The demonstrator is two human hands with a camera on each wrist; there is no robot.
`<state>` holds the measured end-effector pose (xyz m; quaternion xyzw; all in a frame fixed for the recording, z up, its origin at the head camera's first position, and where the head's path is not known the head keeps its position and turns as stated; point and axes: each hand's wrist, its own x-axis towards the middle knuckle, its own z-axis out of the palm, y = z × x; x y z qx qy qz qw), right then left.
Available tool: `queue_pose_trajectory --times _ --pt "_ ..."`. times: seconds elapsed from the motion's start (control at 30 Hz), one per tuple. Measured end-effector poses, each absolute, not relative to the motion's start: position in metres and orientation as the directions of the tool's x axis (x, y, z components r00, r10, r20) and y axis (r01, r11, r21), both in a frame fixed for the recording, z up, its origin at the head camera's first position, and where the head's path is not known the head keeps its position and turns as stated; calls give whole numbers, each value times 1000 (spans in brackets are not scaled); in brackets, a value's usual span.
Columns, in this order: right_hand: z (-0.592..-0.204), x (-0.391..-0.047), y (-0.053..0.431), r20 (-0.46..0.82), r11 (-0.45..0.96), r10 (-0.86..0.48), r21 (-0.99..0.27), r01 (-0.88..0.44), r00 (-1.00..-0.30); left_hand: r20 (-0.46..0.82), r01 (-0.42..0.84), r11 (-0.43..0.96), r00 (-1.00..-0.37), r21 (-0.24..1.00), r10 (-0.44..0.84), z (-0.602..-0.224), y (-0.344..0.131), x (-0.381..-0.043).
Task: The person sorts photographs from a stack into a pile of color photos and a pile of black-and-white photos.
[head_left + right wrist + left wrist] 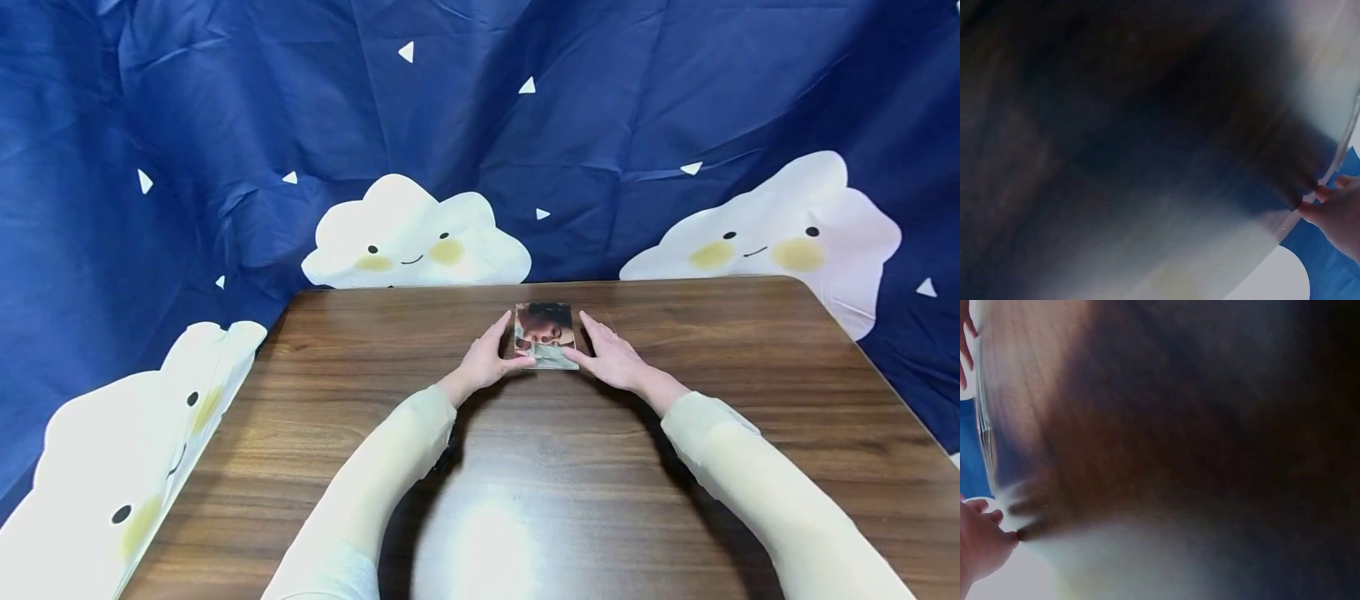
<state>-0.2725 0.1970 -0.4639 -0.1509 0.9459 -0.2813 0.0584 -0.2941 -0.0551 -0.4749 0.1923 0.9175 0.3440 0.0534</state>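
Note:
A thin square case or card with a printed picture of a person (545,333) lies flat on the wooden table (360,333), close to its far edge. My left hand (483,358) is at its left side, fingers extended forward and thumb over the near left corner. On the opposite side my right hand (613,357) mirrors this, its thumb at the near right corner. Both index fingers look straight, with a small gap to the sides. In the left wrist view the left hand (985,544) shows at the edge; the right hand (1338,215) is partly visible in the right wrist view.
Behind the table hangs a dark blue cloth (465,108) with white triangles and smiling clouds. The table's far edge runs just beyond the square item. A bright glare spot lies on the near tabletop, and both wrist views are mostly dark, blurred table surface.

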Motion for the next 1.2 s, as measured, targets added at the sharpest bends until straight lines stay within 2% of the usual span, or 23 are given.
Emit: queue_pose_trajectory --times 0.2,0.53,1.03,1.2 --pt "-466 -276 195 -82 825 -322 -512 -238 -943 -34 282 772 -930 569 365 -476 -52 -296" --pt "-466 -275 191 -86 830 -333 -500 -248 -939 -67 296 837 -928 461 365 -475 -47 -297" --pt "-467 -278 188 -128 839 -324 -497 -222 -937 -87 293 859 -929 420 359 -475 -45 -296" --pt "-471 -281 188 -131 839 -325 -496 -222 -937 -66 290 841 -931 457 358 -477 -45 -296"
